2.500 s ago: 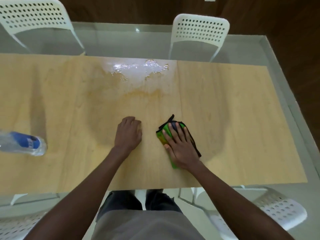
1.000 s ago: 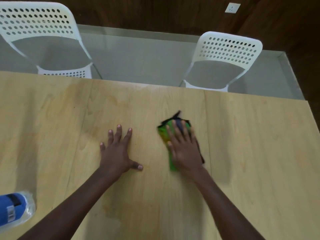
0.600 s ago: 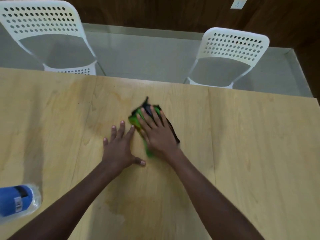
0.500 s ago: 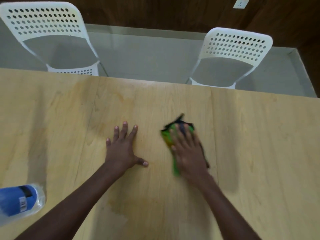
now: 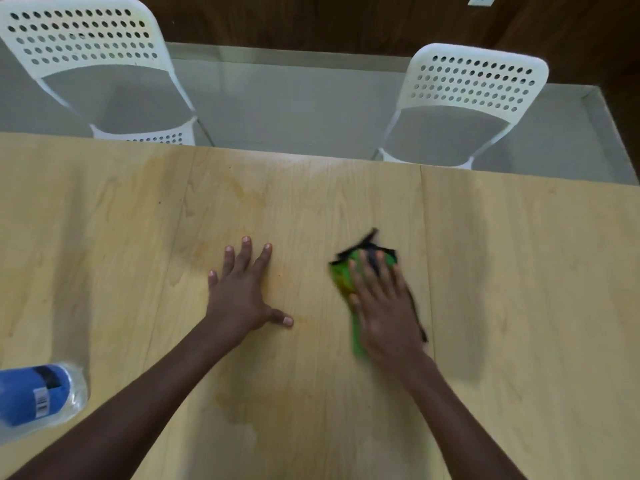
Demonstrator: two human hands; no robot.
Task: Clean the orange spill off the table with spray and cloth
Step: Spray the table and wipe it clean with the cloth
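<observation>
Two hands lie on the wooden bench (image 5: 519,271) near the middle of the frame. The left hand (image 5: 242,292) rests flat on the wood, its fingers straight and spread and the thumb pointing to the right; it holds nothing. The right hand (image 5: 384,306) lies flat with straight fingers on a green cloth (image 5: 341,282) with a dark edge (this part is blurred), just right of the centre and well apart from the left hand. The cloth shows in front of the fingertips and along the left side of the palm.

Faint orange stains (image 5: 242,199) are on the wood above the left hand, and another pale orange patch (image 5: 263,403) lies between the two forearms in the lower middle. A clear bottle (image 5: 38,396) with a blue label lies at the lower left edge; I cannot tell whether it is the spray. Two white chairs, one at the upper left (image 5: 83,39) and one at the upper right (image 5: 474,81), stand behind the far side of the bench.
</observation>
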